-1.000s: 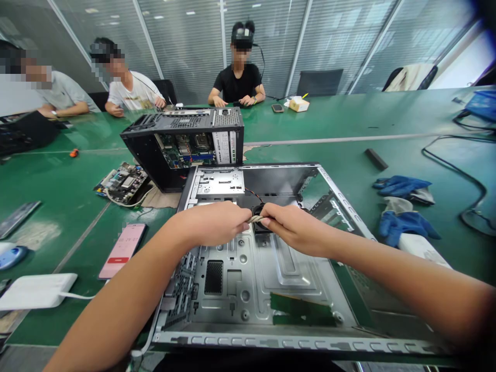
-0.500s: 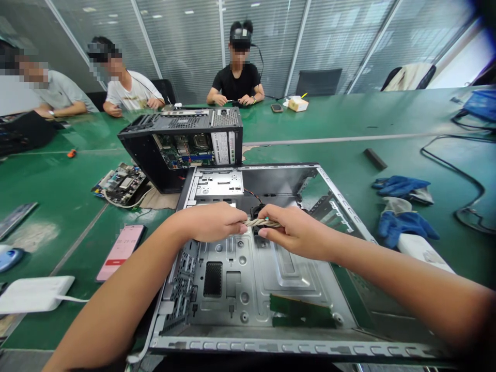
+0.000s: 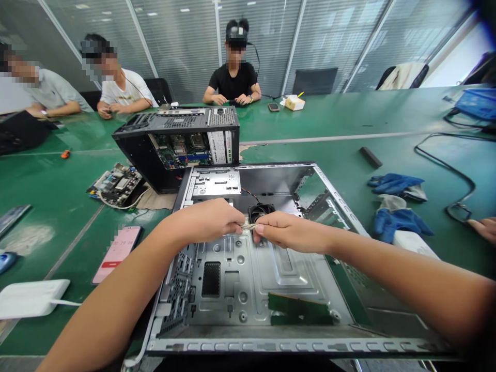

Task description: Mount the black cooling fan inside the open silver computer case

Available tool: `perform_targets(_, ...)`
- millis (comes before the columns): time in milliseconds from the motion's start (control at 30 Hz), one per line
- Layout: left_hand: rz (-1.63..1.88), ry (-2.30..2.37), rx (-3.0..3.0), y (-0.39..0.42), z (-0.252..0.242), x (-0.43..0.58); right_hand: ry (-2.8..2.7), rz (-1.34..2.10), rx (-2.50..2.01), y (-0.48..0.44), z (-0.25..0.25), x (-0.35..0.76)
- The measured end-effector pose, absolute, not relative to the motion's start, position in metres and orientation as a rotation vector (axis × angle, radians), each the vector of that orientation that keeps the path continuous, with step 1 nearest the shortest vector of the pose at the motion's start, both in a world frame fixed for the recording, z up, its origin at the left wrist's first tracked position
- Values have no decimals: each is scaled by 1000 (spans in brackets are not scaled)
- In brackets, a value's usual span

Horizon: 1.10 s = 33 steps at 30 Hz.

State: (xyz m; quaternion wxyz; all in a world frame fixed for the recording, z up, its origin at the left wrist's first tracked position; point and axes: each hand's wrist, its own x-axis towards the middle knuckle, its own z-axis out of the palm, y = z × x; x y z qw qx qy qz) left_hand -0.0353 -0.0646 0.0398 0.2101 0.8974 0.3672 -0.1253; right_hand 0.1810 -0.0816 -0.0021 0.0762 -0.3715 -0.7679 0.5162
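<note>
A twisted light-coloured cable point(image 3: 248, 226) runs between my hands, above an opened computer case point(image 3: 217, 345) lying on its side. My left hand point(image 3: 215, 219) is closed on the cable's left part. Right beside it, my right hand point(image 3: 282, 230) pinches the cable from the other side; the rest of the cable is hidden by my fingers. Just behind the hands, inside the case, sits a black fan point(image 3: 260, 211) with thin wires. On the case's metal floor, near the front, lies a green strip point(image 3: 300, 309) that looks like a circuit board.
A second computer case point(image 3: 135, 155) stands behind, with a motherboard point(image 3: 120, 183) to its left. A pink phone point(image 3: 116, 254) and a white adapter point(image 3: 33, 298) lie at left. Blue gloves point(image 3: 403, 219) lie at right, near another person's hand point(image 3: 486, 228). Several people sit across the table.
My right hand has moved slightly left and wrapped more tightly over the cable, so less of it shows and the fan is more visible. Another person's hand has appeared at the right edge.
</note>
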Motion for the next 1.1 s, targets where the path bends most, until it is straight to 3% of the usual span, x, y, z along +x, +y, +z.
perform_targets(200, -351, 1033, 2528, -65, 41, -35, -2158, 1551, -1099, -80, -11, 183)
perform_targets(633, -362, 1016, 2470, -64, 41, -40, -2457, 889, -1203, -82, -6, 180)
perform_targets(800, -357, 1030, 2476, -64, 41, -40, -2609, 391, -1176, -78, -15, 178)
perform_targets(1100, -339, 1033, 2493, -66, 44, -41, -2599, 29, -1010, -78, -29, 180)
